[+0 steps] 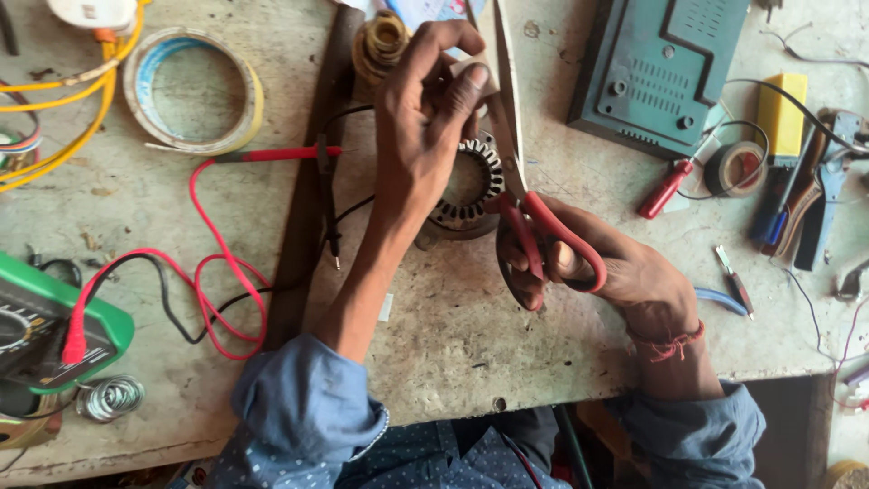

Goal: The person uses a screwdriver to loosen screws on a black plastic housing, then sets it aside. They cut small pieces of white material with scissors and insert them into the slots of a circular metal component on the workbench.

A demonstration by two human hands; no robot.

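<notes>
My right hand (602, 267) grips red-handled scissors (525, 195), fingers through the loops, blades pointing away from me. My left hand (421, 118) reaches across the bench and pinches a thin pale strip (490, 41) near the scissor blades, between thumb and fingers. Under both hands a round metal motor stator (466, 186) with slotted teeth lies on the worn bench (453, 335). The strip's lower end is hidden behind my fingers.
A roll of tape (192, 89), red and black probe leads (226, 272) and a green multimeter (54, 326) lie left. A teal casing (656, 68), a red screwdriver (665, 188), a small tape roll (735, 168) and hand tools lie right. A copper wire coil (380, 41) sits behind.
</notes>
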